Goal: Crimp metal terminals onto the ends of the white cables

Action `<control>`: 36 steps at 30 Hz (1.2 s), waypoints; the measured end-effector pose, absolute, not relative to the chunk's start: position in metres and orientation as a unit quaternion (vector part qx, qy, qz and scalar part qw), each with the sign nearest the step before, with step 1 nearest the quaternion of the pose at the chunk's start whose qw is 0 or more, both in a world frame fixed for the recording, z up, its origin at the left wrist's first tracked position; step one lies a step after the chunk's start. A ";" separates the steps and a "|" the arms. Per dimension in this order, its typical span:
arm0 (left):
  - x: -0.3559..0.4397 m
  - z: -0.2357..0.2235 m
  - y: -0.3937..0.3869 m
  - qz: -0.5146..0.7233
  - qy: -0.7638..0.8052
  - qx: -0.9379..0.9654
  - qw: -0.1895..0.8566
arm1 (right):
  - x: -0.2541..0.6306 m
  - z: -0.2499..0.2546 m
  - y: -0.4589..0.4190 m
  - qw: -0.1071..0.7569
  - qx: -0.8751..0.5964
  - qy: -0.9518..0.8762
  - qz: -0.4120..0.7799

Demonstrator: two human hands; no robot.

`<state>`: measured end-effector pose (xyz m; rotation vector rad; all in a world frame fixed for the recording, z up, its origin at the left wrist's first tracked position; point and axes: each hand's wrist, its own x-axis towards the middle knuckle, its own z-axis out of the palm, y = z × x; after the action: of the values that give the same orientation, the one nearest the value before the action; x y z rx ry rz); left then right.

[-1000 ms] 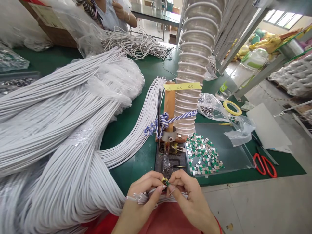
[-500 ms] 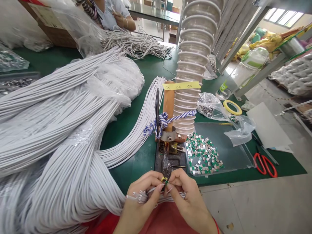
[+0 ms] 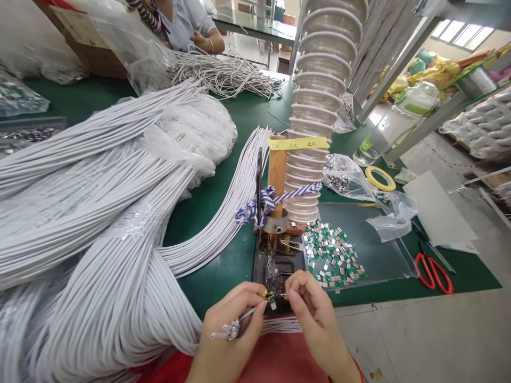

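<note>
My left hand [image 3: 233,324] is closed round several white cables [image 3: 231,329], their cut ends poking out behind the thumb. At its fingertips one cable end meets a small green circuit board with a silver metal connector [image 3: 273,303]. My right hand [image 3: 309,314] pinches a thin silvery wire [image 3: 282,294], its end pointing left toward the board. Just beyond both hands stands a wooden-handled soldering iron [image 3: 277,175], tied upright with blue-and-white rope [image 3: 265,205] over a dark, grimy base [image 3: 259,266].
Small green-and-silver connectors [image 3: 333,252] lie in a clear tray [image 3: 383,260] on the right. Beyond it are red-handled scissors [image 3: 433,272] and yellow tape [image 3: 380,178]. White cable bundles [image 3: 99,213] cover the left. A ribbed hose [image 3: 319,96] rises behind the iron; a co-worker's arm [image 3: 209,42] shows behind.
My right hand has drawn slightly right, away from my left fingertips, with the thin wire. The silver connector now shows between the hands. The co-worker's hand has lowered.
</note>
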<state>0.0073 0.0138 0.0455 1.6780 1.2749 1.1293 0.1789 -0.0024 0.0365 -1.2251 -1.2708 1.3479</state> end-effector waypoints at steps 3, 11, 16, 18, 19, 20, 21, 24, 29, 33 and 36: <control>0.007 0.048 0.016 0.428 0.497 0.663 0.360 | 0.175 0.035 0.000 0.458 -0.496 -0.521 0.523; 0.009 0.051 0.023 0.426 0.509 0.664 0.345 | 0.161 0.033 0.005 0.492 -0.493 -0.534 0.480; 0.009 0.054 0.022 0.431 0.513 0.660 0.340 | 0.160 0.033 0.007 0.508 -0.496 -0.527 0.468; 0.009 0.056 0.022 0.435 0.510 0.664 0.333 | 0.159 0.035 0.008 0.513 -0.493 -0.525 0.468; 0.009 0.056 0.023 0.435 0.506 0.667 0.331 | 0.159 0.035 0.008 0.515 -0.490 -0.525 0.467; 0.009 0.057 0.023 0.437 0.504 0.669 0.328 | 0.159 0.036 0.007 0.516 -0.488 -0.527 0.467; 0.010 0.057 0.023 0.439 0.501 0.671 0.326 | 0.158 0.036 0.007 0.517 -0.487 -0.528 0.467; 0.010 0.058 0.022 0.439 0.499 0.672 0.327 | 0.158 0.036 0.006 0.518 -0.483 -0.530 0.467; 0.007 0.057 0.020 0.433 0.511 0.664 0.332 | 0.162 0.035 0.005 0.503 -0.507 -0.522 0.465; 0.006 0.056 0.020 0.429 0.512 0.667 0.330 | 0.167 0.038 0.006 0.419 -0.539 -0.546 0.486; 0.007 0.056 0.022 0.433 0.512 0.671 0.317 | 0.169 0.043 0.009 0.362 -0.540 -0.581 0.490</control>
<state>0.0073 0.0217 0.0558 1.7671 1.3466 1.1394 0.1691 0.0087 0.0429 -1.3906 -1.4975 1.2617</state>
